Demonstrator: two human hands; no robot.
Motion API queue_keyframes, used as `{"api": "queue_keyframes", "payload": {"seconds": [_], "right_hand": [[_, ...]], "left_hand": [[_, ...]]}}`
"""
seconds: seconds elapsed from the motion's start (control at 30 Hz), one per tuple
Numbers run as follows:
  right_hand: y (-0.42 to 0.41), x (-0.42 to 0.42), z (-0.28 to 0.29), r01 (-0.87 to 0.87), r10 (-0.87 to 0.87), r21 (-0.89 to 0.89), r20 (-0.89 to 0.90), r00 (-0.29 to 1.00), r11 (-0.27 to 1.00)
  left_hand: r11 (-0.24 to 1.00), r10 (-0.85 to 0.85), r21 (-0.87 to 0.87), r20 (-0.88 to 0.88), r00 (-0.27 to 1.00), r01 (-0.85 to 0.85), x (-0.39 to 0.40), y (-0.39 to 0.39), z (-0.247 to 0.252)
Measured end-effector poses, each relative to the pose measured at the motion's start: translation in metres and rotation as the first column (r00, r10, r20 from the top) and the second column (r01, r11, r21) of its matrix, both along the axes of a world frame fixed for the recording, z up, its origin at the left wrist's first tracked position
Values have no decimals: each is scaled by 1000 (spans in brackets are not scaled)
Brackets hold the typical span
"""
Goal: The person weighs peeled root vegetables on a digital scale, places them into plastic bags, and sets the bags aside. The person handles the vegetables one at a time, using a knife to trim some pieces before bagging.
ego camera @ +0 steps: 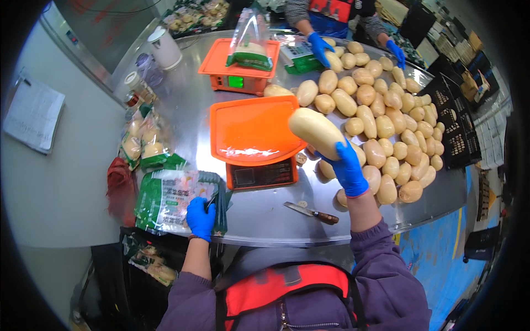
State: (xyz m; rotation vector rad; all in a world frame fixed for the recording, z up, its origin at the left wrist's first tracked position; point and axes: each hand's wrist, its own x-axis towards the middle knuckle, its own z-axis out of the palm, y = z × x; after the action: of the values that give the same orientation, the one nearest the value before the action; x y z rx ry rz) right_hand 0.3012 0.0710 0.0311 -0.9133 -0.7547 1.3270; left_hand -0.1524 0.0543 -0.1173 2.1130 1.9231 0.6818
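Note:
My right hand (350,169), in a blue glove, grips a long pale lotus root segment (316,129). The segment is held up at the right edge of the near scale's orange tray (252,132). At the table's near left, a stack of green-and-white printed plastic bags (165,202) lies flat. My gloved left hand (201,217) has its curled fingers on the right part of the top bag, pinching its film; the fingertips are partly hidden. A knife with a wooden handle (325,217) lies between my hands, beside a small cut slice.
Many loose lotus root segments (366,95) cover the table's right side. Across the table, a co-worker's gloved hands (321,49) touch some of them. A second orange scale (238,78) carries a filled bag (250,49). Filled bags (151,140), jars and a white jug (163,47) stand left.

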Motion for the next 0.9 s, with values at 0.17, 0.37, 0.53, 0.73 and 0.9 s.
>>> {"api": "queue_keyframes", "payload": {"seconds": [0.17,0.37,0.53,0.73,0.9], "right_hand": [[65,-68,-39,157,-206,137,515,832,978],[93,-96,-49,61,-409,427,801,438,902],[74,-80,-50,4,-379,395,879,290,919],[19,1,-23,-122,108,-188,-84,991,975],[-33,44,-72,240,-155,-345,256,954,907]], "left_hand": [[987,74,-144,44,996,-67,3,-4,10],[997,15,-80,19,1000,-13,6,-22,-5],[985,-21,-169,-5,1000,20,15,-28,17],[992,23,-121,29,999,-20,7,-26,-12],[994,-72,-62,281,957,92,6,-25,-8]]}}
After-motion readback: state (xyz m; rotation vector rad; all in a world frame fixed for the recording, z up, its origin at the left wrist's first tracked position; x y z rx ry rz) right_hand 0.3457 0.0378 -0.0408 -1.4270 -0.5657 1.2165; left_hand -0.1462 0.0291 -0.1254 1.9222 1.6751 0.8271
